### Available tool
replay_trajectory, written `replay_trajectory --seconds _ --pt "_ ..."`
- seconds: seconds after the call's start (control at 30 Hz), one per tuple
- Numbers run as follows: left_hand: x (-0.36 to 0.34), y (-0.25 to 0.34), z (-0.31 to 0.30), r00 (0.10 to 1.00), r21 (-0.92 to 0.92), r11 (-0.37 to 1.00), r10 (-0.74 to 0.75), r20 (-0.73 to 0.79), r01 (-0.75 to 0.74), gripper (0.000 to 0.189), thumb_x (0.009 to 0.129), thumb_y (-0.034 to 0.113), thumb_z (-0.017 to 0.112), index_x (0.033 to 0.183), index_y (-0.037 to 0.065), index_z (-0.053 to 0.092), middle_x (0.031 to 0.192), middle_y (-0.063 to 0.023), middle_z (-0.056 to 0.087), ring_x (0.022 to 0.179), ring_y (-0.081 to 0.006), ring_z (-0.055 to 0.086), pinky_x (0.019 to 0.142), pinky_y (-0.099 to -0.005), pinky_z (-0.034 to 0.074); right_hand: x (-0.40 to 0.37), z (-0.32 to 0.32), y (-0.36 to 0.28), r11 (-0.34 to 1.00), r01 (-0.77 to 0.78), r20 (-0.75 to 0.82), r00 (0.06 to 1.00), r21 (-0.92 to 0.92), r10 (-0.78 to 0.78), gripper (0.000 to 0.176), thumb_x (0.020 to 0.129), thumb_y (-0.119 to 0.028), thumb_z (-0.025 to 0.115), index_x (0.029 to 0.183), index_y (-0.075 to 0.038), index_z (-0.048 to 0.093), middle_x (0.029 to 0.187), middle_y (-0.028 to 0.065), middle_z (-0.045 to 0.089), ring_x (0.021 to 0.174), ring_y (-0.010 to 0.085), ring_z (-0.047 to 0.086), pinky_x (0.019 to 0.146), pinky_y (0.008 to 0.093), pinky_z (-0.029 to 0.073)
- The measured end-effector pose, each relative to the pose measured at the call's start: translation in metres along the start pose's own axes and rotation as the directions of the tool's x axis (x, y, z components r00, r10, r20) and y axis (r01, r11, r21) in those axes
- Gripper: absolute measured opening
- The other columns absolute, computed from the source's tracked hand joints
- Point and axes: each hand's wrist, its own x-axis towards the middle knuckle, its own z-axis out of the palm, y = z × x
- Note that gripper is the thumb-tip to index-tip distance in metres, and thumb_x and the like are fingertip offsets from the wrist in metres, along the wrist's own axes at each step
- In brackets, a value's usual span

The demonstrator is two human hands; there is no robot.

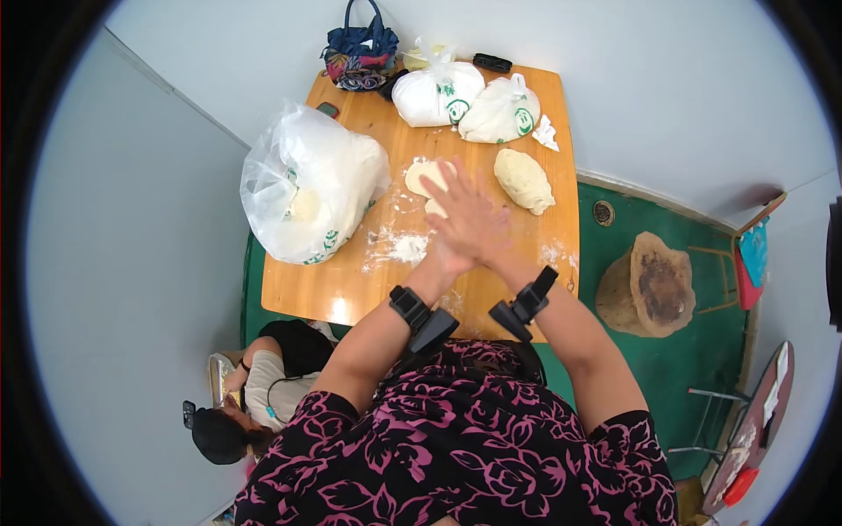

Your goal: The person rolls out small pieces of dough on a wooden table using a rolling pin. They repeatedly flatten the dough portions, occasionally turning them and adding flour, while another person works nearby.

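Observation:
My right hand (458,210) reaches up and left over the table, its fingers spread and slightly blurred. Crossing beneath it is my left hand (454,256), largely covered, with blurred fingertips that seem stretched out at the right. The two hands overlap and appear to touch; nothing shows between them. Just beyond the fingers lies a flat round piece of dough (421,178). Another small pale dough piece (434,209) is partly hidden by my right hand. A larger lump of dough (524,181) rests to the right. White flour (408,248) is scattered left of my hands.
A big plastic bag (307,184) stands on the wooden table (351,294) at left. Two tied white bags (438,95) (500,112), a handbag (360,57) and crumpled tissue (545,133) are at the back. A person (276,386) sits lower left; a stump (649,285) stands right.

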Motion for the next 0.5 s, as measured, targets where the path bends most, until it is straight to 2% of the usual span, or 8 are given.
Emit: replay_trajectory --seconds 0.03,0.07,0.13,0.2,0.3,0.33,0.37,0.5 --pt "0.001 0.001 0.001 0.999 -0.002 1.000 -0.011 -0.038 0.010 0.070 0.091 0.057 0.028 0.141 0.009 0.022 0.147 -0.0147 0.023 0.134 -0.0334 0.025 0.108 -0.0535 0.019 -0.003 -0.002 0.010 0.999 0.013 0.031 0.999 -0.035 -0.011 0.058 0.084 -0.047 0.047 0.133 -0.018 0.043 0.144 0.0163 0.030 0.136 0.0346 0.018 0.107 0.0553 0.009" --pt "0.002 0.006 -0.006 0.998 -0.212 0.976 -0.050 0.037 0.057 0.065 0.091 0.055 0.030 0.139 0.011 0.026 0.144 -0.0142 0.029 0.131 -0.0327 0.029 0.106 -0.0516 0.023 -0.009 -0.005 0.022 0.997 0.029 0.067 0.997 -0.066 -0.025 0.058 0.083 -0.046 0.048 0.133 -0.017 0.043 0.144 0.0164 0.029 0.136 0.0346 0.018 0.107 0.0553 0.010" --pt "-0.002 0.016 -0.027 0.980 -0.592 0.789 -0.063 0.189 0.165 0.056 0.092 0.050 0.034 0.135 0.013 0.035 0.137 -0.0133 0.039 0.125 -0.0313 0.039 0.103 -0.0478 0.031 -0.020 -0.004 0.025 0.995 0.074 0.135 0.989 -0.065 -0.065 0.057 0.083 -0.045 0.049 0.133 -0.016 0.044 0.144 0.0166 0.029 0.136 0.0347 0.018 0.108 0.0550 0.009" --pt "-0.002 0.016 -0.035 0.976 -0.466 0.877 -0.017 0.217 0.119 0.058 0.092 0.051 0.035 0.134 0.012 0.035 0.136 -0.0154 0.040 0.125 -0.0315 0.038 0.103 -0.0483 0.031 -0.041 -0.005 0.010 0.993 0.117 0.197 0.974 -0.008 -0.113 0.057 0.083 -0.043 0.050 0.132 -0.015 0.044 0.144 0.0170 0.028 0.136 0.0349 0.018 0.108 0.0548 0.007" --pt "0.003 0.007 -0.038 0.965 -0.249 0.966 0.001 0.263 0.067 0.060 0.091 0.052 0.036 0.133 0.010 0.035 0.134 -0.0187 0.041 0.125 -0.0319 0.038 0.103 -0.0490 0.031 -0.026 0.011 -0.008 0.984 0.176 0.121 0.978 -0.038 -0.170 0.054 0.086 -0.042 0.049 0.132 -0.014 0.044 0.143 0.0177 0.028 0.135 0.0357 0.018 0.108 0.0540 0.007" --pt "-0.002 0.005 -0.024 0.960 -0.171 0.984 -0.002 0.281 0.052 0.060 0.090 0.053 0.036 0.133 0.010 0.035 0.133 -0.0198 0.041 0.125 -0.0321 0.038 0.103 -0.0492 0.031 -0.020 0.014 -0.001 0.995 0.087 0.063 0.994 -0.038 -0.085 0.054 0.086 -0.042 0.049 0.131 -0.013 0.045 0.143 0.0176 0.030 0.135 0.0355 0.019 0.108 0.0539 0.008" --pt "-0.007 0.002 -0.009 0.999 -0.185 0.982 -0.050 -0.009 0.048 0.053 0.093 0.048 0.035 0.128 0.009 0.037 0.126 -0.0185 0.047 0.117 -0.0315 0.046 0.097 -0.0490 0.038 -0.009 0.018 0.008 0.999 0.000 0.000 1.000 -0.037 0.000 0.053 0.086 -0.042 0.048 0.130 -0.013 0.046 0.142 0.0175 0.031 0.135 0.0352 0.020 0.108 0.0539 0.009" --pt "-0.007 -0.007 -0.053 0.987 -0.254 0.962 -0.129 -0.100 0.100 0.035 0.095 0.031 0.042 0.118 0.004 0.048 0.109 -0.0134 0.056 0.100 -0.0283 0.056 0.085 -0.0405 0.048 -0.018 0.019 0.049 0.966 -0.178 -0.114 0.981 -0.189 0.159 0.051 0.086 -0.039 0.051 0.126 -0.009 0.048 0.136 0.0187 0.038 0.129 0.0343 0.030 0.105 0.0534 0.018"
